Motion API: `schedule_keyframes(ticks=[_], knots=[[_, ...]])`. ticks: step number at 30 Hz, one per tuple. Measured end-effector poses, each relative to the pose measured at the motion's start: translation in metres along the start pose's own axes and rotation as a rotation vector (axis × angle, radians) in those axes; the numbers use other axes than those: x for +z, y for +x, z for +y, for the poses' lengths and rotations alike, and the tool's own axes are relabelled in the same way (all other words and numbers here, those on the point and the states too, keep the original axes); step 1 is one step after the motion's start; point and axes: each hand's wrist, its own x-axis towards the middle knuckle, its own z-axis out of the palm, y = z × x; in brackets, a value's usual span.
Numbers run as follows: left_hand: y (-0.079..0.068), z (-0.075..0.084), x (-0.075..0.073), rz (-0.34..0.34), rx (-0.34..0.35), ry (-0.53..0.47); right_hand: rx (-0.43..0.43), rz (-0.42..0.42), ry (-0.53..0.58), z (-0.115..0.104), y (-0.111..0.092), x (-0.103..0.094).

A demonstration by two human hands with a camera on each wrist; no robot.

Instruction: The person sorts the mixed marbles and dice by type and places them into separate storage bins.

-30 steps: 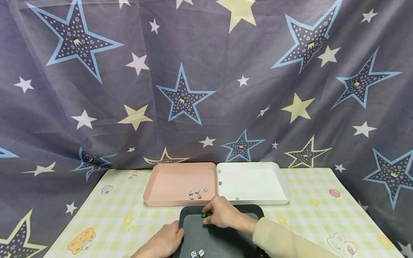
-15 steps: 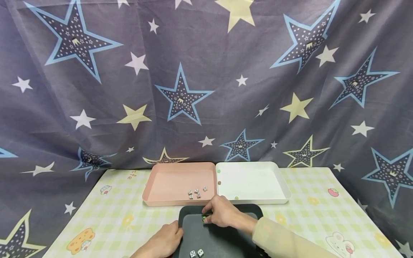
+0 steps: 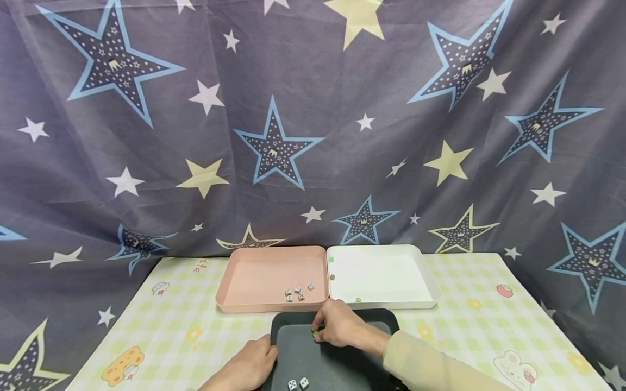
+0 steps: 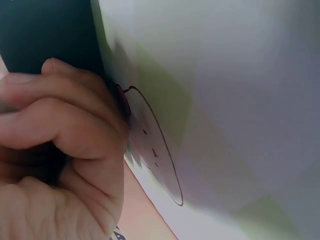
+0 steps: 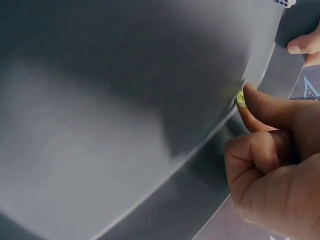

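My right hand [image 3: 337, 323] pinches a small, round, yellow-green translucent piece [image 5: 241, 99] between thumb and index finger. It is low over the far part of the dark grey tray [image 3: 293, 353], and the fingers partly cover the piece. My left hand [image 3: 244, 364] grips that tray's left side; in the left wrist view its fingers [image 4: 75, 132] are curled at the dark edge. Two white dice [image 3: 298, 384] lie in the tray near the bottom of the head view.
Behind the dark tray stand a pink tray [image 3: 269, 266] with several dice [image 3: 298, 291] and, against its right side, a white tray [image 3: 386, 271]. Three small round pieces lie along the white tray's left part, one of them green [image 3: 331, 259]. A star-patterned curtain [image 3: 195, 136] hangs behind the table.
The thumb and index finger of my right hand have come together on the yellow-green piece and moved slightly right with it. My left hand stays at the tray's side.
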Motion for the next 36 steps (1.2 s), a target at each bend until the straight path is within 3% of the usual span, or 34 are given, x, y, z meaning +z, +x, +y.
schedule_keyframes(ticks=[5, 12, 18, 26, 36], knots=[[-0.01, 0.02, -0.006, 0.008, -0.033, 0.013, 0.006, -0.008, 0.013, -0.001, -0.001, -0.002], [0.003, -0.005, 0.001, -0.012, -0.018, 0.006, -0.028, 0.039, 0.07, -0.002, -0.004, -0.013], [0.013, -0.023, 0.006, -0.002, 0.004, 0.0, 0.009, 0.067, 0.114, 0.001, -0.006, -0.026], [0.014, -0.023, 0.007, 0.007, 0.025, 0.015, 0.053, 0.12, 0.136, 0.005, -0.006, -0.04], [0.011, -0.021, 0.007, -0.006, 0.009, 0.033, 0.123, 0.273, 0.105, 0.023, 0.004, -0.065]])
